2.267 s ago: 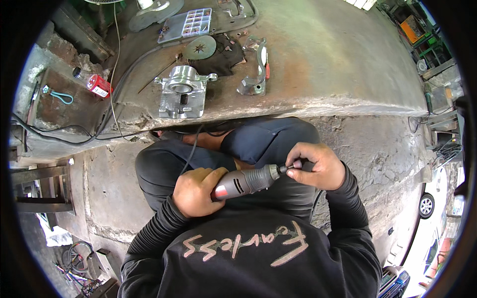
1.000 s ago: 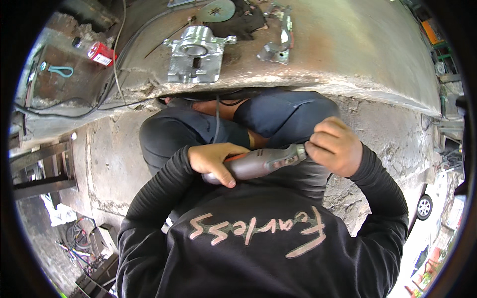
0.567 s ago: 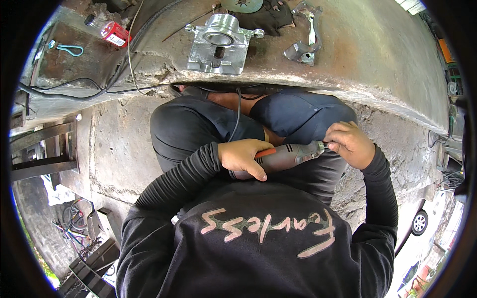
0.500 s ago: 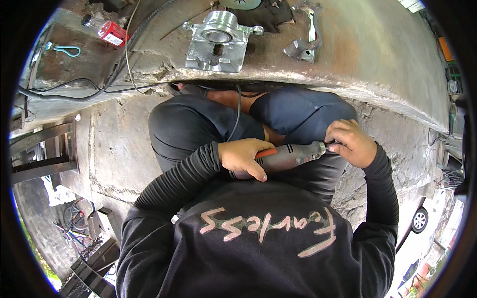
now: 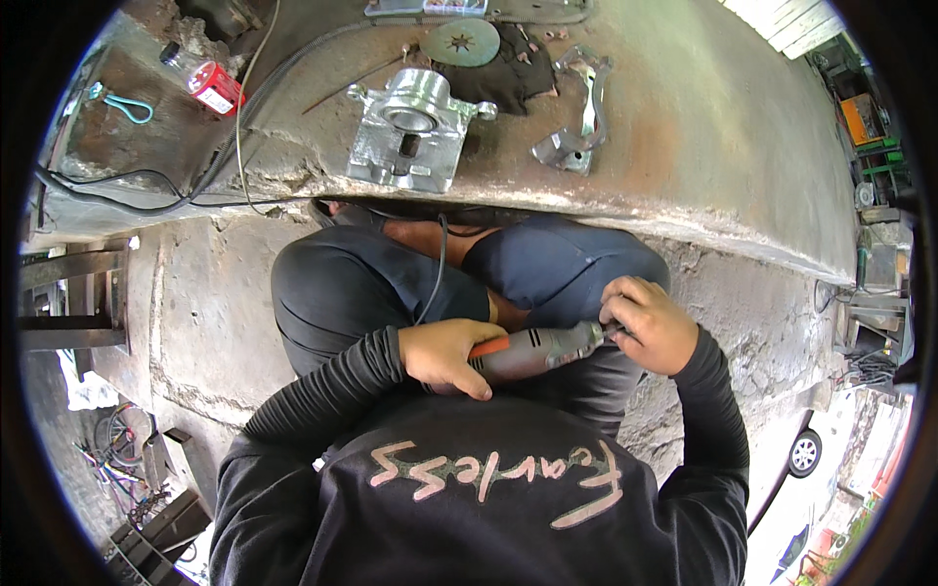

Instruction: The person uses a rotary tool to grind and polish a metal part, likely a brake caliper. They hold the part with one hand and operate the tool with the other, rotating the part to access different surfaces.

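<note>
Over my lap I hold a grey rotary tool (image 5: 535,355) with an orange strip on its body. My left hand (image 5: 440,355) is wrapped around the rear of the body, its thumb stretched along the near side. At the tool's nose, the fingers of my right hand (image 5: 649,326) are pinched together; whatever bit or small part lies between them is hidden. A power cord (image 5: 439,269) runs up from the tool past my knees. Beyond my legs, a silvery brake caliper (image 5: 426,161) rests on the concrete ledge, with a metal bracket (image 5: 589,109) to its right.
On the ledge (image 5: 703,127) lie a green disc (image 5: 461,42), a dark cloth (image 5: 510,80) and a thin rod (image 5: 350,86). Farther left are a clear bottle with red label (image 5: 213,86), a blue loop (image 5: 129,107) and black cables (image 5: 210,156). Metal frames (image 5: 78,293) stand left.
The whole view has shifted, so the ledge and my lap sit lower and farther left in the picture. Both hands stay on the rotary tool, with little change in their grip.
</note>
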A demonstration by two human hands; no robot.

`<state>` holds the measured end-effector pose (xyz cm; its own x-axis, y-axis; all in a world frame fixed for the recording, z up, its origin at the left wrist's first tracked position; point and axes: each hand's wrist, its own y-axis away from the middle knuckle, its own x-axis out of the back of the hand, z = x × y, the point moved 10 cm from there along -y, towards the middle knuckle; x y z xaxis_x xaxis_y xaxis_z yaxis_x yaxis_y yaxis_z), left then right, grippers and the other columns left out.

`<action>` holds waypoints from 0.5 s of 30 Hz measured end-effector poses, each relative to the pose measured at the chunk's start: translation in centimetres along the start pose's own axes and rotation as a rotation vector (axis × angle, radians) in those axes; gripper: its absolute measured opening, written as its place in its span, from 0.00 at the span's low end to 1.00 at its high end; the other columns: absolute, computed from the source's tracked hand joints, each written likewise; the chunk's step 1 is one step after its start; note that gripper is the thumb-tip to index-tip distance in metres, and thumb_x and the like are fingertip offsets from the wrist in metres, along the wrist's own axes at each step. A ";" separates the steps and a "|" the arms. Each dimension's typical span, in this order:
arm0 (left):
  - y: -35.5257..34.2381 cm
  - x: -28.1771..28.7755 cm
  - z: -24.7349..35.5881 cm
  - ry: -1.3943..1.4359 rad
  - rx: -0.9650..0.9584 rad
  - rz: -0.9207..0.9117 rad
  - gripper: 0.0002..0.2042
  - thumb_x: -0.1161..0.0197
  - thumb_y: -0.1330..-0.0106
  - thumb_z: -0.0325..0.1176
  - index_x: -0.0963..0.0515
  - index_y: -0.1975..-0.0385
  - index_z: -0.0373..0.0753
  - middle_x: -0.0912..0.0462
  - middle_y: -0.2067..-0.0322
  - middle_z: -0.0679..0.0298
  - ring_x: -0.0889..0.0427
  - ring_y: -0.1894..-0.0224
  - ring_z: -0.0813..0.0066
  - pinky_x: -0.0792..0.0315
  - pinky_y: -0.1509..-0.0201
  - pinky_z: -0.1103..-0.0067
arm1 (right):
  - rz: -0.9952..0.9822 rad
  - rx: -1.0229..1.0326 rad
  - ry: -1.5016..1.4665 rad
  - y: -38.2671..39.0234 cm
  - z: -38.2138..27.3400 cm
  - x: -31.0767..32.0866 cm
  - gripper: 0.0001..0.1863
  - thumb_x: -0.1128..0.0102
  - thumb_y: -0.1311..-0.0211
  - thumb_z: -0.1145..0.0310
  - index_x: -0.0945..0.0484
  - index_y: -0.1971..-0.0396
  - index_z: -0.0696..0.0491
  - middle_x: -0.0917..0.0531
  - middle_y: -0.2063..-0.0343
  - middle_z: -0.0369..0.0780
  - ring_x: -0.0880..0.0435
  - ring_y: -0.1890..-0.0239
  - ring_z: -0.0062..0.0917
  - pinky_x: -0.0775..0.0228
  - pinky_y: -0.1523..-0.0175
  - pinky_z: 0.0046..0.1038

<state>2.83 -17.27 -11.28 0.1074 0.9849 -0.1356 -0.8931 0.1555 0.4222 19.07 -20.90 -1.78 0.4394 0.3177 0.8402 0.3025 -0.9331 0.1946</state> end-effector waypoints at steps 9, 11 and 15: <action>0.3 -0.5 0.6 -0.045 0.050 0.008 0.31 0.28 0.52 0.37 0.29 0.47 0.32 0.21 0.65 0.61 0.22 0.63 0.74 0.27 0.57 0.78 | -0.070 -0.040 -0.101 0.9 -0.1 -0.1 0.11 0.41 0.42 0.69 0.22 0.60 0.55 0.23 0.62 0.41 0.24 0.54 0.37 0.34 0.49 0.37; 0.5 -1.0 -0.1 -0.037 0.153 -0.056 0.32 0.28 0.52 0.36 0.29 0.45 0.33 0.22 0.63 0.61 0.23 0.61 0.75 0.27 0.55 0.78 | -0.060 0.034 -0.076 1.0 -0.6 -0.2 0.13 0.40 0.43 0.69 0.24 0.58 0.55 0.23 0.62 0.42 0.23 0.56 0.38 0.34 0.50 0.37; 0.5 -0.5 1.0 -0.059 0.068 -0.008 0.34 0.27 0.53 0.36 0.30 0.43 0.33 0.21 0.62 0.60 0.23 0.60 0.75 0.26 0.56 0.78 | -0.016 -0.056 -0.148 1.5 0.3 0.0 0.20 0.38 0.45 0.68 0.29 0.53 0.55 0.23 0.62 0.43 0.23 0.57 0.39 0.34 0.50 0.39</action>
<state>2.77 -17.61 -10.07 0.1413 0.9861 -0.0871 -0.8604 0.1659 0.4819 19.76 -22.31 -1.64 0.5560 0.3505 0.7537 0.2649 -0.9342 0.2390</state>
